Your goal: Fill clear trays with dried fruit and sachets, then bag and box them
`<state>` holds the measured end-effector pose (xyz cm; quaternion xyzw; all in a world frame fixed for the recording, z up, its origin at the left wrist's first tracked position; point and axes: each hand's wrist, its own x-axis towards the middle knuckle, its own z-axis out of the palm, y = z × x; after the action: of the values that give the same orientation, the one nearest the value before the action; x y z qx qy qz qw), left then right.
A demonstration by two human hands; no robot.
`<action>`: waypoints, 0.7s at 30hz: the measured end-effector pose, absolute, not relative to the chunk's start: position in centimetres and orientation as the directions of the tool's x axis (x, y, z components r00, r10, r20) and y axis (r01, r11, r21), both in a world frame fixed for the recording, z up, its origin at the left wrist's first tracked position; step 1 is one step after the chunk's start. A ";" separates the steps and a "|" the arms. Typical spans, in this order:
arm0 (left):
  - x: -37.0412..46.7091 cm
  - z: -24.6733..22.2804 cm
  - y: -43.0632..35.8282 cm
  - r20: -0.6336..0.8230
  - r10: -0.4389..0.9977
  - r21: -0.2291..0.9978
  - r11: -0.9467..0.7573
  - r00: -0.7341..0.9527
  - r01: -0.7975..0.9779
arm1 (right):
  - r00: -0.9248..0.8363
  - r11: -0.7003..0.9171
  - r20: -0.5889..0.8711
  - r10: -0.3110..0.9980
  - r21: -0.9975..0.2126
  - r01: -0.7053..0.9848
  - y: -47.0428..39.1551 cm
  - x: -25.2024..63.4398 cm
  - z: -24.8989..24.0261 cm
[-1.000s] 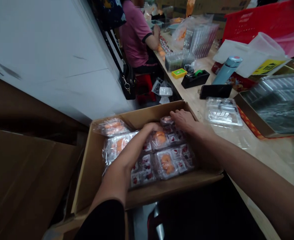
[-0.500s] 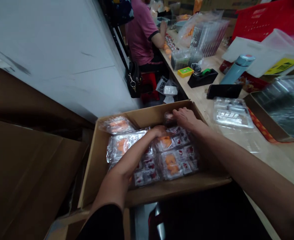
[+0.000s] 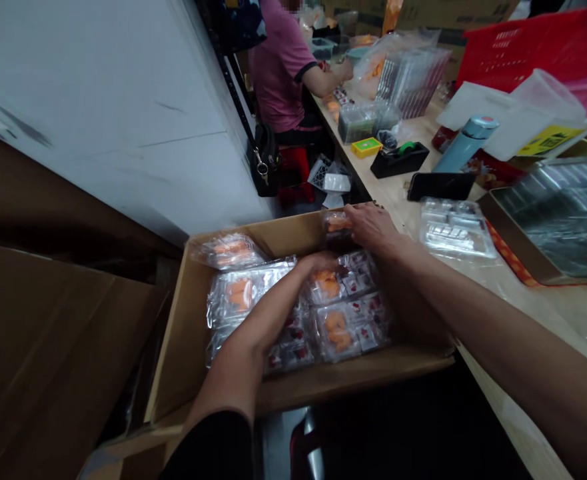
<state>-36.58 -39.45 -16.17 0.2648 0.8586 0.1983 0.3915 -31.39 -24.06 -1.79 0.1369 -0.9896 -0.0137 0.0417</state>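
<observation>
A cardboard box point(image 3: 173, 333) holds clear plastic packs of orange pieces and small dark-red items. At its far right corner, my right hand point(image 3: 370, 225) is closed on the edge of a clear plastic pack point(image 3: 337, 223), which stands near the far wall. My left hand point(image 3: 319, 263) reaches in among the packs and touches a pack point(image 3: 326, 285) in the right-hand stack; its fingers are mostly hidden. Nearer me lies another pack point(image 3: 340, 330). On the left side are a wrapped pack point(image 3: 233, 250) and a shiny pack point(image 3: 240, 293), partly behind my left forearm.
Right of the box, the table bears an empty clear tray point(image 3: 456, 230), a phone point(image 3: 440, 187), a tape dispenser point(image 3: 400, 160), a blue flask point(image 3: 468, 143) and a box of clear trays point(image 3: 558, 220). A person in pink point(image 3: 280, 67) sits beyond. A white panel point(image 3: 98, 100) stands left.
The view has shifted slightly. The pack at my right hand shows more clearly against the far wall. Both hands stay in nearly the same places. The other person's arm has reached further over the table.
</observation>
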 end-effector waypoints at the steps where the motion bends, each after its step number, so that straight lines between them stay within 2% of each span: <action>1: -36.6 -16.2 -39.6 -0.552 0.619 0.559 0.772 -0.559 0.303 | -0.957 0.960 0.071 -0.280 0.038 -0.278 -24.0 -31.3 -2.1; 5: -36.2 -15.6 -39.7 -0.481 0.691 0.582 0.712 -0.539 0.394 | -0.943 0.943 -0.037 -0.330 0.043 -0.331 -24.1 -31.2 -3.4; 7: -35.4 -14.9 -39.1 -0.480 0.674 0.501 0.736 -0.562 0.454 | -0.942 0.943 -0.069 -0.329 0.034 -0.332 -23.7 -31.2 -4.2; 9: -34.3 -13.9 -38.1 -0.500 0.593 0.368 0.805 -0.631 0.466 | -0.948 0.949 -0.074 -0.311 0.031 -0.313 -23.0 -31.2 -4.9; 12: -32.5 -12.1 -36.7 -0.466 0.481 0.217 0.876 -0.742 0.431 | -0.963 0.962 -0.043 -0.265 0.053 -0.267 -21.9 -30.8 -5.6; 15: -31.4 -9.9 -37.1 -0.377 0.441 0.171 0.897 -0.814 0.407 | -0.963 0.963 0.039 -0.266 0.047 -0.264 -21.0 -30.0 -5.5; 18: -31.4 -7.8 -39.9 -0.341 0.375 0.135 0.927 -0.862 0.350 | -0.945 0.951 0.114 -0.306 -0.007 -0.309 -20.5 -28.9 -4.3; 21: -31.5 -6.3 -43.4 -0.321 0.307 0.098 0.952 -0.896 0.290 | -0.957 0.961 0.139 -0.256 -0.066 -0.267 -20.1 -27.0 -2.5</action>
<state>-31.45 -43.36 -6.26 0.1534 0.9734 0.0239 0.1687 -27.03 -20.08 -2.49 0.1325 -0.9882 0.0420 0.0646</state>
